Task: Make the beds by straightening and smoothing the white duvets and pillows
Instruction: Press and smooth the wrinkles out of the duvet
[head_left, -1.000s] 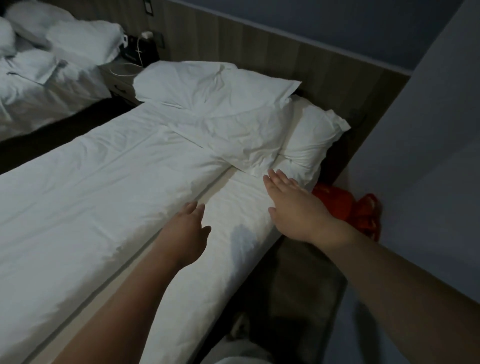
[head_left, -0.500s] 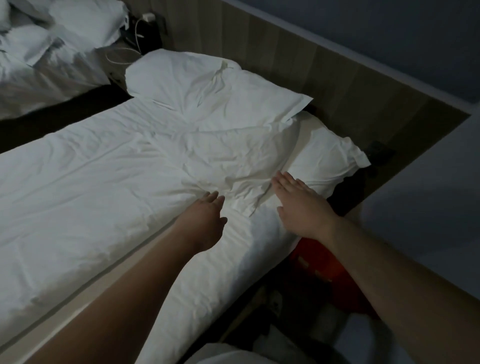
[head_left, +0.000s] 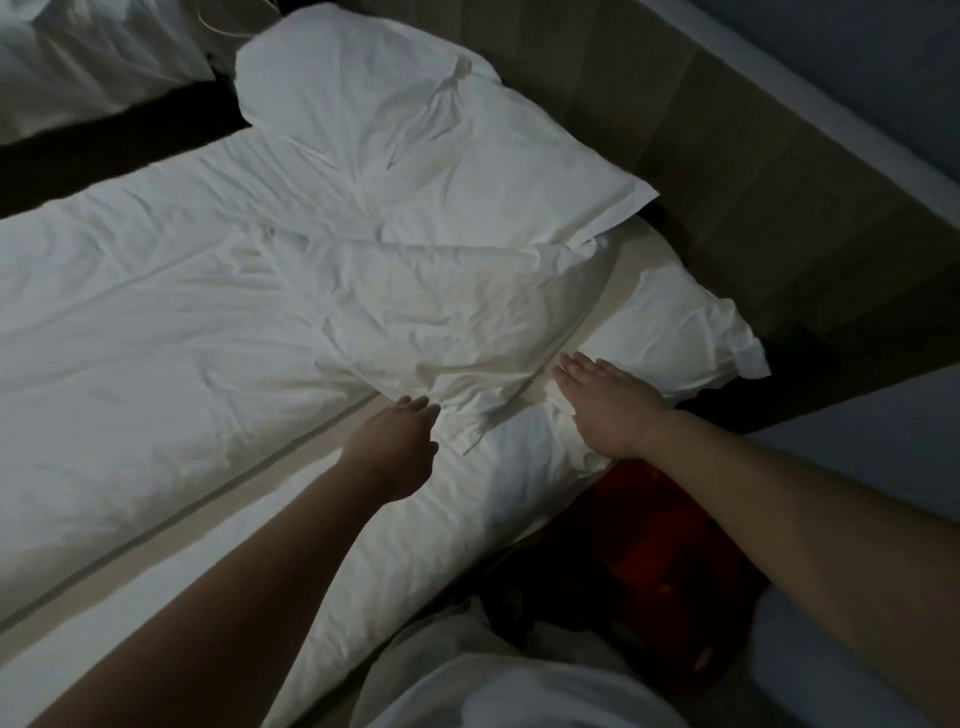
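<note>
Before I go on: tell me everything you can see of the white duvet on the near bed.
The white cotton-looking duvet lies flat along the near bed, creased all over. Its head-end corner is rumpled, ending in a point near the bed's edge. The left hand reaches that corner with straight fingers; the right hand lies open just beside it.

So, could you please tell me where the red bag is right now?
In the head view, the red bag sits low on the right, on the floor beside the bed, just below the right hand.
</note>
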